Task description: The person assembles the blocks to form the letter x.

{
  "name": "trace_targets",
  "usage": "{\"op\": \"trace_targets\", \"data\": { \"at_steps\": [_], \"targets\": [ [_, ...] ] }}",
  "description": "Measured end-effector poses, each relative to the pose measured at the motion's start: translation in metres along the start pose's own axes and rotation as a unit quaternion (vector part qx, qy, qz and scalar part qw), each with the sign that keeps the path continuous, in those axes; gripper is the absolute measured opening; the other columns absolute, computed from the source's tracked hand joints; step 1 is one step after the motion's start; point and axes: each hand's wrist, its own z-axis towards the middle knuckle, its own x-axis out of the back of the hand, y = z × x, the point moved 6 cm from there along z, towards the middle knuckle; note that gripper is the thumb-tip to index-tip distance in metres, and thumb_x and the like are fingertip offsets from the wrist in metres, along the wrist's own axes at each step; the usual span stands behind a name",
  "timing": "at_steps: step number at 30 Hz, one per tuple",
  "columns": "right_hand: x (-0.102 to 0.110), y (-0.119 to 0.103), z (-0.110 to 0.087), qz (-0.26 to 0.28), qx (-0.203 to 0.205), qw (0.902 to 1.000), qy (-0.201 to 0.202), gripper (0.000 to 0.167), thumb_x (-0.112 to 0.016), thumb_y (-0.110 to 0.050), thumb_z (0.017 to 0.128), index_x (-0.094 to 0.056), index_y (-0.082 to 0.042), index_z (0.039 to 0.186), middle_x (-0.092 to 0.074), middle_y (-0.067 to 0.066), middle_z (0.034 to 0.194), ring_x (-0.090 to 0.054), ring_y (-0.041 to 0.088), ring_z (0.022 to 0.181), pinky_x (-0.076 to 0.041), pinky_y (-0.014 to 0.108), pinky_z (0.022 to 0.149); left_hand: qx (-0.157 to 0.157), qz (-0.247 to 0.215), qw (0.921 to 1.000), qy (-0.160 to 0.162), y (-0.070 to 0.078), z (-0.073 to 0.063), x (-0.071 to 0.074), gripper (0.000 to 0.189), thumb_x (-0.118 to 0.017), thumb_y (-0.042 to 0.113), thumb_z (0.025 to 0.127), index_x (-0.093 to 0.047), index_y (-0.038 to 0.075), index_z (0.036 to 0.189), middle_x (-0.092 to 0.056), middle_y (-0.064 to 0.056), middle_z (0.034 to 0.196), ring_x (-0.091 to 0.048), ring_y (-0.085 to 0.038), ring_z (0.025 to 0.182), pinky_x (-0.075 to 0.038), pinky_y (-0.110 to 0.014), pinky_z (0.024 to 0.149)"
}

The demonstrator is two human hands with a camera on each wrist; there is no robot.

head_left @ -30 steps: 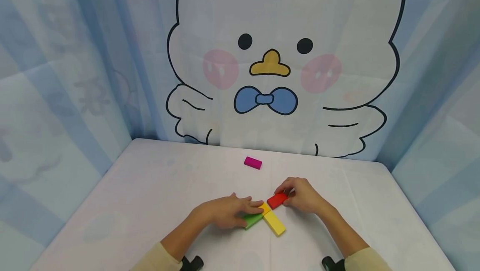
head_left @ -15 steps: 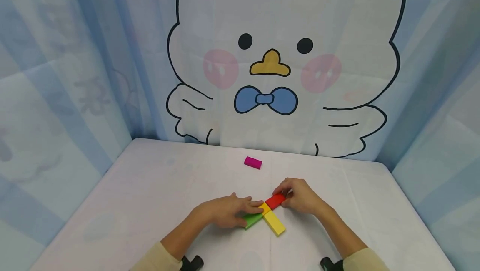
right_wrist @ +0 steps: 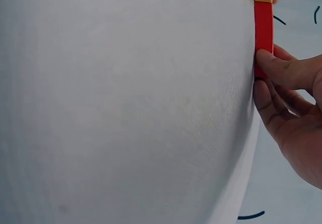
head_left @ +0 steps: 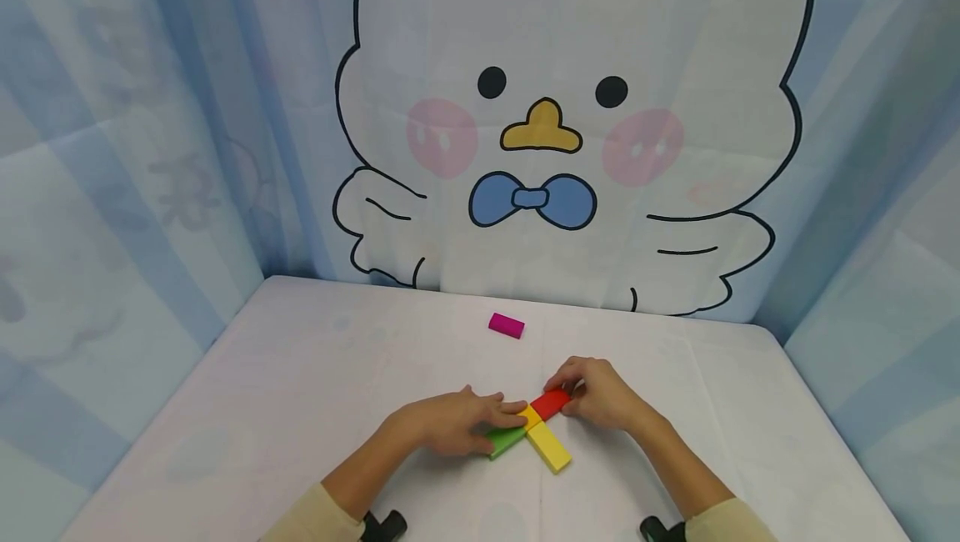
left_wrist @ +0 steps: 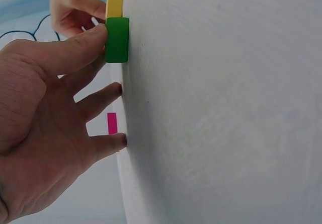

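On the white table lie a green block [head_left: 507, 441], a yellow block [head_left: 550, 447], a small orange-yellow block [head_left: 531, 418] and a red block [head_left: 551, 403], their ends meeting in a cross-like shape. My left hand [head_left: 461, 424] rests on the pieces with spread, mostly straight fingers. Its thumb presses the green block [left_wrist: 117, 40] in the left wrist view, while a fingertip touches the orange-yellow piece and partly covers it. My right hand [head_left: 603, 394] pinches the outer end of the red block [right_wrist: 263, 27] between thumb and fingers. The red block's inner end touches the orange-yellow one.
A magenta block [head_left: 506, 326] lies alone farther back on the table [head_left: 337, 358]. Behind the table's far edge hangs a curtain [head_left: 540, 258] with a cartoon chick. Blue-and-white curtains stand on both sides.
My right hand has slid the red block slightly left and down, closing the gap to the orange-yellow block. My left hand has stayed in place.
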Motion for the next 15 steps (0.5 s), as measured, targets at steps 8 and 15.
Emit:
{"op": "trace_targets", "data": {
  "at_steps": [8,15],
  "targets": [
    [-0.0001,-0.0016,0.0008,0.001,0.009,1.0000,-0.002,0.030,-0.081,0.002,0.085,-0.081,-0.018,0.107,-0.069,-0.006,0.103,-0.062,0.015,0.096,-0.059,0.026,0.086,0.002,0.005,1.0000,0.001,-0.0004,0.0005,0.0011,0.061,-0.071,0.022,0.099,-0.051,0.042,0.153,-0.041,0.023,0.162,-0.035,-0.019,0.156,-0.026,-0.061,0.126],
    [-0.0005,-0.0003,-0.0002,0.009,0.007,0.9999,-0.007,0.030,-0.081,0.001,0.085,-0.081,-0.017,0.108,-0.068,-0.005,0.104,-0.062,0.016,0.097,-0.058,0.024,0.083,-0.006,0.005,1.0000,-0.001,0.0003,0.0013,0.0002,0.061,-0.071,0.021,0.099,-0.051,0.041,0.153,-0.041,0.021,0.162,-0.035,-0.019,0.156,-0.025,-0.061,0.126]
  ]
}}
